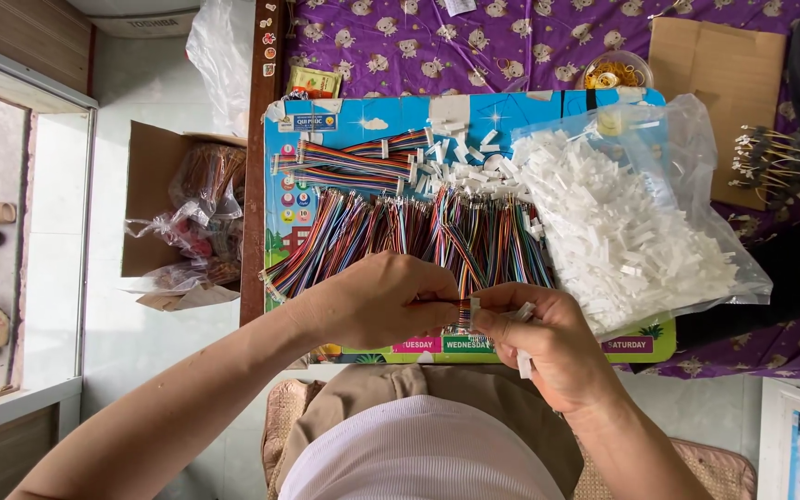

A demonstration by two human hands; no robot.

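While my left hand (377, 301) pinches a striped ribbon wire (463, 313), my right hand (548, 347) has its fingers closed on the white connector (476, 306) at its end. Beyond my fingertips lie loose coloured wires (400, 231) and a bag of white connectors (631, 231)

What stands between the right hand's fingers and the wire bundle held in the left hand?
Nothing visible: the right hand and the left hand meet at the multicoloured wire bundle, with a white connector at its end.
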